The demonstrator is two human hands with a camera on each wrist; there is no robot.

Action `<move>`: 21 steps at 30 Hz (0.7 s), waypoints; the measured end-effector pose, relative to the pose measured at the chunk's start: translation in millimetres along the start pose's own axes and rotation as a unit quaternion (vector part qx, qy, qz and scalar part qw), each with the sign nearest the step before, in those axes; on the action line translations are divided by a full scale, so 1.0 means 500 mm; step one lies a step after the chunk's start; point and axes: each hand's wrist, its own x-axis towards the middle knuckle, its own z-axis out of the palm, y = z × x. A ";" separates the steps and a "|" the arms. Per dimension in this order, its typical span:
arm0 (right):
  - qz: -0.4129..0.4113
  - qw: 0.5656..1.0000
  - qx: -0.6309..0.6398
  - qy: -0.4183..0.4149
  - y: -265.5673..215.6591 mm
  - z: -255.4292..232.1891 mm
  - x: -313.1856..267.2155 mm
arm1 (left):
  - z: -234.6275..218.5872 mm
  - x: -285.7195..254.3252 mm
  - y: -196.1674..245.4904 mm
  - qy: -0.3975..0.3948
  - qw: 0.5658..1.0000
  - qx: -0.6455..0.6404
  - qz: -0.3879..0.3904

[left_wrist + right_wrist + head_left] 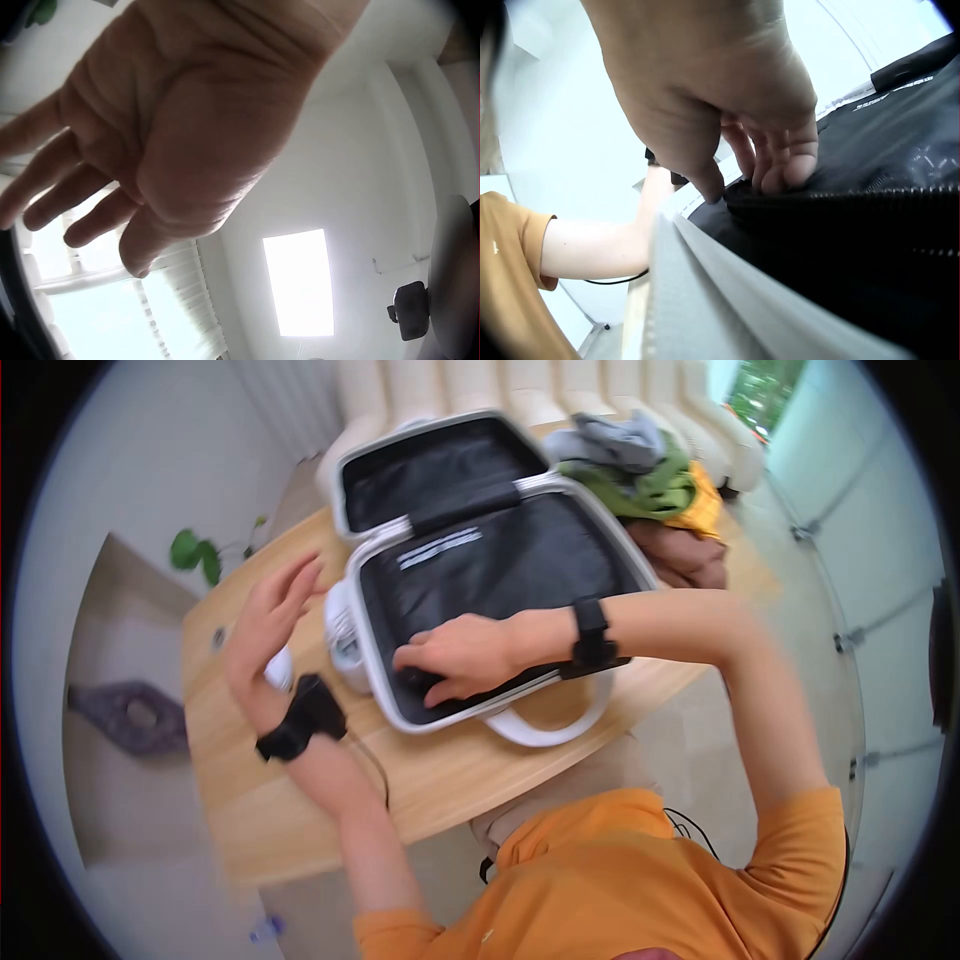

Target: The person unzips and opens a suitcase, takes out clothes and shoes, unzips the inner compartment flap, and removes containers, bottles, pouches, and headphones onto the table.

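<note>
A small white suitcase (383, 695) lies spread wide on the table, its lid tipped back and both halves lined in black. Down in its near left corner, my right hand (462, 655) pinches the zippered edge of the black lining (742, 196) between thumb and fingers. Zipper teeth (900, 192) run along that edge in the right wrist view; any zipper pull is hidden by the fingers. My left hand (268, 622) is raised beside the suitcase's left side, fingers extended and holding nothing. The left wrist view shows its palm (202, 127) and spread fingers.
The wooden table (300, 810) has a curved front edge. Folded clothes (660, 490) are heaped behind the suitcase on the right. A white rounded object (347, 645) stands against its left side. The carry handle (550, 735) sticks out toward me. A cable (375, 760) runs across the tabletop.
</note>
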 end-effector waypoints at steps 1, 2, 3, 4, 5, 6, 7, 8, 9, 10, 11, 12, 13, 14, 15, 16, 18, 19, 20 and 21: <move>-0.019 0.999 -0.007 -0.026 -0.002 0.005 0.009 | 0.000 0.005 -0.008 0.007 1.000 -0.001 -0.005; -0.033 0.998 -0.021 -0.048 -0.004 0.004 0.017 | 0.004 0.012 -0.016 0.004 1.000 0.022 0.012; -0.051 0.997 -0.019 -0.054 -0.005 0.003 0.027 | 0.014 0.017 -0.009 -0.004 1.000 0.021 0.002; -0.066 0.992 -0.043 -0.102 -0.002 0.004 0.037 | 0.022 0.022 -0.004 -0.024 1.000 0.005 -0.009; -0.078 0.983 -0.068 -0.149 -0.002 0.005 0.047 | 0.025 0.035 -0.008 -0.075 0.996 0.032 -0.024; -0.089 0.982 -0.067 -0.153 0.010 0.007 0.057 | 0.036 0.047 -0.025 -0.092 0.994 0.047 -0.038; -0.080 0.981 -0.071 -0.160 0.011 0.004 0.064 | 0.034 0.050 -0.032 -0.099 0.993 0.022 -0.052; -0.069 0.981 -0.074 -0.167 -0.002 -0.003 0.069 | 0.034 0.050 -0.039 -0.106 0.992 -0.004 -0.067; -0.007 0.991 -0.067 -0.117 -0.011 -0.011 0.066 | 0.034 0.051 -0.048 -0.101 0.992 -0.007 -0.076; -0.029 0.995 -0.060 -0.074 -0.008 -0.014 0.077 | 0.033 0.051 -0.053 -0.101 0.993 -0.001 -0.061; -0.010 0.991 -0.050 -0.126 -0.004 -0.021 0.088 | 0.032 0.052 -0.056 -0.100 0.994 0.005 -0.044; 0.010 0.983 -0.042 -0.176 -0.001 -0.027 0.097 | 0.033 0.053 -0.058 -0.094 0.994 0.004 -0.049; 0.004 0.982 -0.043 -0.181 -0.002 -0.024 0.106 | 0.034 0.054 -0.060 -0.086 0.996 0.003 -0.038; -0.006 0.976 -0.066 -0.205 -0.001 -0.018 0.114 | 0.036 0.055 -0.062 -0.078 0.997 0.001 -0.029; -0.015 0.969 -0.088 -0.230 0.000 -0.012 0.121 | 0.036 0.060 -0.064 -0.087 0.996 0.017 -0.033; -0.019 0.967 -0.087 -0.237 0.004 -0.005 0.126 | 0.036 0.062 -0.069 -0.082 0.996 0.012 -0.039; -0.009 0.984 -0.118 -0.131 0.014 0.000 0.133 | 0.037 0.065 -0.075 -0.082 0.996 0.025 -0.024; -0.025 0.985 -0.095 -0.143 0.013 -0.008 0.143 | 0.037 0.061 -0.069 -0.084 0.996 0.007 -0.028; -0.029 0.984 -0.096 -0.149 0.008 -0.014 0.141 | 0.033 0.061 -0.065 -0.078 0.996 0.004 -0.031; 0.025 0.986 -0.026 -0.162 0.004 -0.021 0.135 | 0.028 0.065 -0.061 -0.106 0.993 0.021 -0.053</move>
